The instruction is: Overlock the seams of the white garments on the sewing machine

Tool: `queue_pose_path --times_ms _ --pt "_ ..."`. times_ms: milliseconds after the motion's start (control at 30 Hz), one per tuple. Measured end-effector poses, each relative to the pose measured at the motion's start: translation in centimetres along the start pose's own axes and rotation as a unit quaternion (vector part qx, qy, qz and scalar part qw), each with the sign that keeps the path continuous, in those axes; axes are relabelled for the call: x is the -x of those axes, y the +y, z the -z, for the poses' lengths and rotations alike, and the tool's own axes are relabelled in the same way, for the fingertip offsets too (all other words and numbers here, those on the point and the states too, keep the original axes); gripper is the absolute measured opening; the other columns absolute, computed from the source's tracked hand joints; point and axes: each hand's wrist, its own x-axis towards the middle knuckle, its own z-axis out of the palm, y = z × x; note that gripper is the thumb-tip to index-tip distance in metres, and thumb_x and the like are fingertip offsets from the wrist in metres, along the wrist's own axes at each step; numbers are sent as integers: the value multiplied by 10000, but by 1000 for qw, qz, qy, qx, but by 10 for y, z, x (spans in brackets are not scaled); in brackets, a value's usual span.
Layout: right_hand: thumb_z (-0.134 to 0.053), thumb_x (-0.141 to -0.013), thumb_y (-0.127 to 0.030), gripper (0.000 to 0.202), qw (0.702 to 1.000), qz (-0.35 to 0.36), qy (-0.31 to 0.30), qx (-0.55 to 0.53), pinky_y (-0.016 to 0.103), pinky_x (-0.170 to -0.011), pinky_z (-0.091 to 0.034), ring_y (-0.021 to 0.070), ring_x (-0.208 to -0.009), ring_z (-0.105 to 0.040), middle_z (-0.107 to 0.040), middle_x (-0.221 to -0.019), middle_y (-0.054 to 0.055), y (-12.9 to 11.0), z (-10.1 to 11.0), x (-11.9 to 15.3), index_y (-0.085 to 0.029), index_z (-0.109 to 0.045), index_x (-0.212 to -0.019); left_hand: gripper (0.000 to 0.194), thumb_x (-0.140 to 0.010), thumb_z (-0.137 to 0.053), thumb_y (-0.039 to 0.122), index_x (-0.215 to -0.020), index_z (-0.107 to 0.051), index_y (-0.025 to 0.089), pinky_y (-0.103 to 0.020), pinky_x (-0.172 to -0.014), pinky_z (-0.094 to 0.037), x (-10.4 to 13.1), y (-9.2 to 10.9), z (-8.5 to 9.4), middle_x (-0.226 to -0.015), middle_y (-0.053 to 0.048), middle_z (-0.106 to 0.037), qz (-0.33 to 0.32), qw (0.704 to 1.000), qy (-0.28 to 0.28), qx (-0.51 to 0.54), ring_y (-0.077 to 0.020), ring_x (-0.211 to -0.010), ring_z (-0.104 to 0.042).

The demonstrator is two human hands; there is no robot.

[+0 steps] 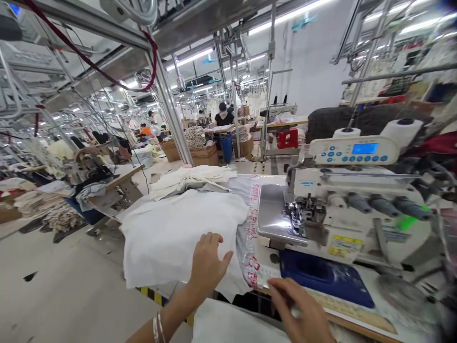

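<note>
The head camera looks forward and down over white cloth (167, 233).

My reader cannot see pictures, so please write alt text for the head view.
A person's left hand is over white fabric, and the right hand is in front of a sewing machine with a lit blue display. Farther back, a co-worker is at a table.
</note>
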Motion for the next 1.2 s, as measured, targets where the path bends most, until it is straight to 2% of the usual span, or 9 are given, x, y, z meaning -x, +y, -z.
queue_pose_path --times_ms 267,400,633,767,900,967,1067,1133,1200 --pt "-621 -756 -613 512 951 -181 -135 -213 422 -865 -477 292 -940 -632 -689 -1015 138 -15 -77 -53 -163 -725 -975 172 -797 -443 33 -764 -556 159 -400 -747 -409 -1 -8 -40 -816 -77 -572 17 998 12 -53 -265 -835 -520" --pt "-721 -607 -694 713 889 -266 -178 -326 456 -1022 -447 310 -1075 -629 -688 -1103 164 -7 -98 -67 -126 -701 -1037 142 -814 -447 61 -761 -499 182 -304 -676 -425 -11 -20 -19 -758 -24 -558 11 999 29 26 -190 -747 -529" --pt "-689 -685 -659 622 768 -349 -220 -490 362 -983 -490 230 -1050 -659 -702 -1111 123 -41 -117 -117 -147 -687 -1039 123 -870 -423 133 -775 -425 212 -254 -604 -410 -14 -8 51 -717 6 -476 -30 977 74 200 -140 -660 -480" --pt "-682 -700 -545 453 796 -353 -144 -470 379 -793 -574 259 -959 -683 -738 -950 101 -40 -131 -155 -154 -682 -928 173 -798 -452 57 -784 -413 226 -255 -562 -382 8 -4 71 -689 7 -480 -132 956 58 256 -142 -630 -484" --pt "-693 -671 -501 493 855 -352 -54 -378 418 -698 -579 303 -858 -691 -728 -823 119 -27 -132 -170 -118 -647 -979 215 -651 -507 22 -742 -478 215 -230 -571 -415 26 -16 62 -689 5 -556 -102 955 -105 256 -134 -633 -524" --pt "-705 -660 -502 579 889 -329 -11 -318 465 -778 -558 327 -925 -669 -720 -914 127 -24 -124 -166 -119 -621 -1086 146 -673 -548 79 -755 -540 200 -228 -620 -447 20 -30 54 -734 -8 -597 0 953 -144 268 -133 -666 -547" --pt "-725 -692 -485 504 950 -227 14 -215 495 -1014 -425 339 -1124 -576 -683 -1091 112 -31 -116 -146 -178 -668 -1089 133 -786 -512 207 -899 -577 179 -234 -609 -465 -10 -61 45 -793 -27 -608 124 940 -66 311 -129 -669 -563" --pt "-632 -831 -417 358 990 -36 -10 -136 422 -1028 -427 283 -1145 -577 -664 -1170 83 -44 -120 -123 -223 -667 -1130 311 -803 -449 212 -1101 -533 175 -231 -548 -469 -36 -82 42 -801 -23 -611 153 930 -27 332 -125 -618 -577" --pt "-464 -953 -294 316 971 211 -72 -89 311 -854 -534 205 -992 -658 -695 -1089 65 -64 -130 -96 -250 -606 -1232 494 -781 -447 206 -1275 -449 188 -251 -582 -515 -59 -100 43 -871 -36 -643 150 929 -19 338 -142 -677 -631"
